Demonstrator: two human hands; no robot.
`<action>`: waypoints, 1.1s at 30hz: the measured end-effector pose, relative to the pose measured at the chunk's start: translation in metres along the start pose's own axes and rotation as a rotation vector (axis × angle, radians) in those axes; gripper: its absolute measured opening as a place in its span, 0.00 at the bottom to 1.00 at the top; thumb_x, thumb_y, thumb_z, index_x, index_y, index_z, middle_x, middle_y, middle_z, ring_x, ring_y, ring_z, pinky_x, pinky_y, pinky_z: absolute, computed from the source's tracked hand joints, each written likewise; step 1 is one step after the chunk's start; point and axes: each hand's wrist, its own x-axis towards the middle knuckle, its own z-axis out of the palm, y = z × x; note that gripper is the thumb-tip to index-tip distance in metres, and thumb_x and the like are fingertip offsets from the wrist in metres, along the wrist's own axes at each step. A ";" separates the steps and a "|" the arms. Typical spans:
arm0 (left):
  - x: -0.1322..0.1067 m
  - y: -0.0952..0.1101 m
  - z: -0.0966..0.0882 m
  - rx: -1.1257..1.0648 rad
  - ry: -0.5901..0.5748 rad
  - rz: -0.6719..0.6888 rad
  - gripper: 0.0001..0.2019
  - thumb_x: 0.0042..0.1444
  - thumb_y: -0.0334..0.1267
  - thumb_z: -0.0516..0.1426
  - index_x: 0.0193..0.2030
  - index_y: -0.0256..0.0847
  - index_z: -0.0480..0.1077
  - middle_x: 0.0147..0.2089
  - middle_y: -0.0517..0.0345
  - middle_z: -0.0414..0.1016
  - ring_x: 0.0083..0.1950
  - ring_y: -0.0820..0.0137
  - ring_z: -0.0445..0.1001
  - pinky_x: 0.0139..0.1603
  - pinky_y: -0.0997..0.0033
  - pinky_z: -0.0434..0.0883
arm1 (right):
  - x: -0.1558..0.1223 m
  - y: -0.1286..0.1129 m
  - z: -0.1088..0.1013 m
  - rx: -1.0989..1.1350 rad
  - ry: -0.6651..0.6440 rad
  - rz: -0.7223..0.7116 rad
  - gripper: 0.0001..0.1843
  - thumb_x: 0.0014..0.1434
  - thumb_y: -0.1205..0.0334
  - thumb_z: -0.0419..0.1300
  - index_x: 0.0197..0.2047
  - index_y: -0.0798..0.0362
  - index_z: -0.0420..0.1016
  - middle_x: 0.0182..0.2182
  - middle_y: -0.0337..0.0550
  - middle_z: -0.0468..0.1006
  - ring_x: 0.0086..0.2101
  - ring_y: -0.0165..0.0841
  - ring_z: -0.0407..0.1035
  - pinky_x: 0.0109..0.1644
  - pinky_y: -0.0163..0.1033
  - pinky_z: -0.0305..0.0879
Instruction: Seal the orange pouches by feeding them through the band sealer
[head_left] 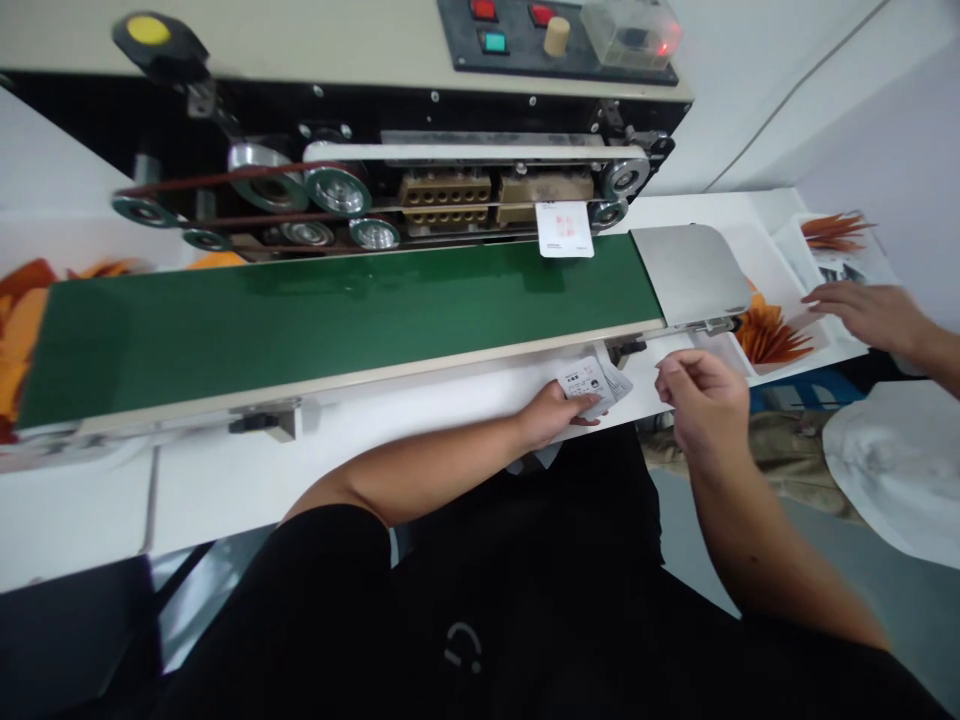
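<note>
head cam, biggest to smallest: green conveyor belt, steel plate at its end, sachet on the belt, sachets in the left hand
The green conveyor belt
The steel plate at its end
Unranked: the white sachet on the belt and the sachets in the left hand look alike, and nearness to the camera leaves it unsure

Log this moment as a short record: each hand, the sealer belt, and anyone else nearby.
Left hand: grips printed white sachets above the white table
Right hand: curled shut beside those sachets, nothing visible in it
Band sealer: green conveyor belt in front, red light lit at top right
On belt: one white sachet upright at the far edge, against the sealing bands
Co-worker: hand over a white tray of orange strips
</note>
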 end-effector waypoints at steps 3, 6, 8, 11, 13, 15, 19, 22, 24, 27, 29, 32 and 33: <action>-0.001 0.001 0.000 -0.011 -0.002 0.017 0.28 0.56 0.43 0.78 0.61 0.40 0.80 0.62 0.43 0.84 0.57 0.59 0.84 0.52 0.60 0.85 | -0.028 0.028 0.001 -0.183 -0.032 -0.022 0.12 0.67 0.51 0.70 0.47 0.49 0.83 0.35 0.42 0.80 0.31 0.33 0.72 0.33 0.37 0.70; -0.003 0.003 0.000 0.009 -0.027 0.021 0.32 0.51 0.48 0.80 0.59 0.38 0.80 0.59 0.43 0.85 0.55 0.59 0.84 0.52 0.60 0.84 | -0.043 0.042 0.008 -0.295 -0.125 -0.059 0.14 0.68 0.52 0.68 0.52 0.50 0.82 0.39 0.44 0.80 0.34 0.34 0.74 0.36 0.39 0.72; -0.005 0.004 0.001 0.031 -0.019 0.039 0.34 0.49 0.51 0.81 0.58 0.37 0.80 0.57 0.44 0.85 0.52 0.61 0.84 0.50 0.63 0.83 | -0.048 0.043 0.014 -0.342 -0.168 -0.102 0.13 0.68 0.53 0.67 0.51 0.50 0.82 0.39 0.44 0.80 0.34 0.35 0.74 0.38 0.40 0.72; -0.007 0.007 0.003 0.065 -0.005 0.074 0.35 0.48 0.53 0.81 0.56 0.36 0.80 0.54 0.45 0.85 0.48 0.64 0.83 0.46 0.67 0.81 | -0.050 0.037 0.022 -0.407 -0.194 -0.156 0.10 0.68 0.53 0.66 0.46 0.49 0.83 0.36 0.43 0.80 0.33 0.35 0.72 0.40 0.42 0.70; -0.008 0.008 0.004 0.081 -0.003 0.080 0.35 0.48 0.54 0.81 0.56 0.36 0.80 0.53 0.45 0.85 0.47 0.65 0.83 0.45 0.69 0.79 | -0.049 0.034 0.025 -0.416 -0.179 -0.128 0.11 0.67 0.52 0.66 0.48 0.49 0.82 0.33 0.41 0.78 0.31 0.35 0.70 0.40 0.42 0.68; -0.008 0.008 0.005 0.087 0.000 0.076 0.35 0.48 0.55 0.80 0.57 0.37 0.80 0.54 0.45 0.85 0.47 0.65 0.83 0.44 0.69 0.79 | -0.047 0.033 0.027 -0.405 -0.147 -0.062 0.15 0.66 0.52 0.67 0.52 0.49 0.81 0.32 0.38 0.77 0.30 0.34 0.68 0.39 0.41 0.67; -0.008 0.008 0.005 0.083 0.007 0.071 0.38 0.45 0.57 0.81 0.57 0.38 0.79 0.53 0.46 0.85 0.46 0.66 0.82 0.43 0.69 0.79 | -0.042 0.036 0.028 -0.404 -0.180 0.003 0.16 0.64 0.52 0.68 0.52 0.50 0.79 0.30 0.36 0.72 0.32 0.35 0.67 0.40 0.40 0.64; -0.009 0.008 0.006 0.077 0.019 0.076 0.40 0.42 0.57 0.82 0.56 0.38 0.78 0.51 0.49 0.84 0.46 0.67 0.81 0.43 0.69 0.78 | -0.038 0.034 0.026 -0.415 -0.223 -0.020 0.10 0.63 0.54 0.68 0.43 0.49 0.77 0.29 0.38 0.71 0.34 0.37 0.67 0.41 0.40 0.63; -0.010 0.008 0.006 0.083 0.022 0.077 0.40 0.41 0.55 0.83 0.56 0.38 0.77 0.50 0.51 0.84 0.46 0.67 0.82 0.44 0.69 0.79 | -0.034 0.031 0.023 -0.440 -0.240 -0.065 0.08 0.62 0.55 0.68 0.37 0.48 0.75 0.30 0.39 0.71 0.36 0.38 0.67 0.43 0.42 0.64; -0.011 0.010 0.007 0.103 -0.002 0.068 0.38 0.42 0.53 0.83 0.55 0.38 0.76 0.50 0.50 0.84 0.47 0.66 0.82 0.45 0.69 0.80 | -0.029 0.023 0.017 -0.462 -0.290 -0.118 0.11 0.62 0.54 0.70 0.32 0.48 0.75 0.31 0.42 0.74 0.37 0.40 0.69 0.45 0.44 0.65; -0.011 0.011 0.007 0.102 -0.008 0.054 0.39 0.41 0.53 0.83 0.56 0.38 0.76 0.52 0.49 0.84 0.47 0.66 0.83 0.43 0.69 0.80 | -0.024 0.018 0.012 -0.415 -0.282 -0.072 0.12 0.62 0.52 0.71 0.33 0.48 0.77 0.31 0.42 0.75 0.36 0.39 0.69 0.42 0.42 0.66; -0.010 0.011 0.007 0.095 -0.003 0.039 0.39 0.41 0.53 0.83 0.55 0.38 0.76 0.50 0.49 0.84 0.45 0.67 0.82 0.41 0.70 0.80 | -0.017 0.008 0.007 -0.153 -0.157 0.074 0.15 0.64 0.49 0.73 0.36 0.48 0.76 0.29 0.38 0.76 0.28 0.32 0.67 0.31 0.37 0.62; -0.010 0.011 0.007 0.096 -0.003 0.037 0.38 0.41 0.53 0.83 0.54 0.37 0.76 0.49 0.50 0.84 0.44 0.68 0.82 0.40 0.70 0.80 | -0.014 0.004 0.006 -0.043 -0.108 0.115 0.16 0.63 0.48 0.74 0.36 0.48 0.75 0.28 0.36 0.75 0.25 0.30 0.65 0.28 0.35 0.60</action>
